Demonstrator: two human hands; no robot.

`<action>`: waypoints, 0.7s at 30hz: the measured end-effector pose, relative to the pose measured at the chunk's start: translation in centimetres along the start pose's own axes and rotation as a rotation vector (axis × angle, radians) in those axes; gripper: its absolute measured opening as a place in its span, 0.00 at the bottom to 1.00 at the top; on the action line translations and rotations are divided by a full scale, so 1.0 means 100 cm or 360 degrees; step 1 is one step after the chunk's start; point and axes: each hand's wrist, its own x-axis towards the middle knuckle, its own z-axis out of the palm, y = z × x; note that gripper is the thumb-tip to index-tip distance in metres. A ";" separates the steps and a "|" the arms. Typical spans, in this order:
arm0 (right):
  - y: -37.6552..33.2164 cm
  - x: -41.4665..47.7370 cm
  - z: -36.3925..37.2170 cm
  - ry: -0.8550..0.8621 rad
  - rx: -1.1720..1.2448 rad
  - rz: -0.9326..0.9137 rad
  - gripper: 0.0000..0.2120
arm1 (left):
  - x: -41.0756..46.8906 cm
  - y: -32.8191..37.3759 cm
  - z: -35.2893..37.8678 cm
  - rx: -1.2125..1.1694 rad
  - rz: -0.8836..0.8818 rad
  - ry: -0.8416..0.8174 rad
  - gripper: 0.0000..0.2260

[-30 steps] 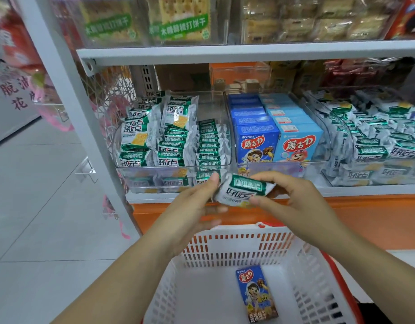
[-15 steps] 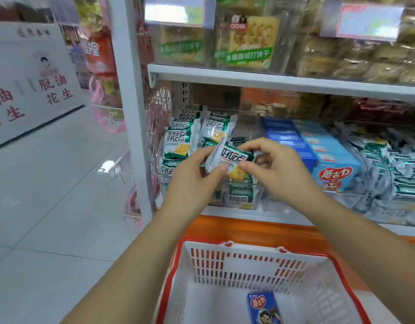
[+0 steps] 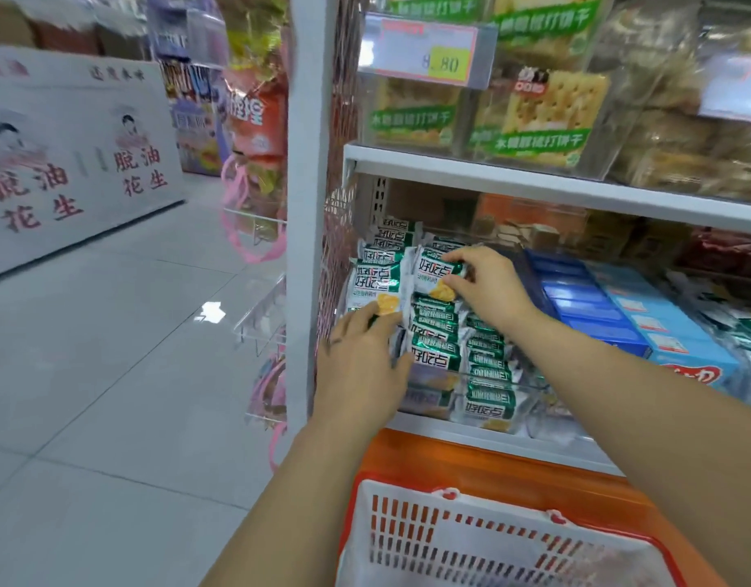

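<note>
Right hand (image 3: 488, 290) pinches the green snack packet (image 3: 428, 277) between thumb and fingertips, upright atop the packed rows in the clear shelf bin (image 3: 530, 391). Left hand (image 3: 361, 358) presses the leftmost row, fingers straight and together. Blue boxes (image 3: 598, 315) fill the neighbouring bin; white basket (image 3: 471, 540) sits below.

Snack packet (image 3: 429, 276): a small sealed pillow pack, white with a dark green band, bold Chinese lettering and a yellow biscuit picture. It stands nearly upright, face outward, on top of the middle row of like packets (image 3: 433, 346) in the clear bin (image 3: 534, 389), pinched at its right edge by the right hand (image 3: 490, 290). Neighbouring packet (image 3: 375, 285): same design, upright, touching its left side; the left hand (image 3: 365, 360) rests its fingertips on the lower edge.
</note>
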 end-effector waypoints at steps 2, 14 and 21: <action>0.001 0.004 -0.001 -0.0078 -0.0110 -0.0034 0.16 | 0.001 -0.001 0.001 -0.0008 0.0005 0.0008 0.22; 0.028 -0.084 -0.077 -0.0267 -0.0201 -0.0102 0.17 | -0.016 0.018 0.005 -0.0064 0.0190 0.0108 0.17; 0.089 -0.158 -0.082 -0.0279 -0.0469 -0.0233 0.21 | -0.016 0.060 0.009 -0.0045 0.0474 -0.0264 0.16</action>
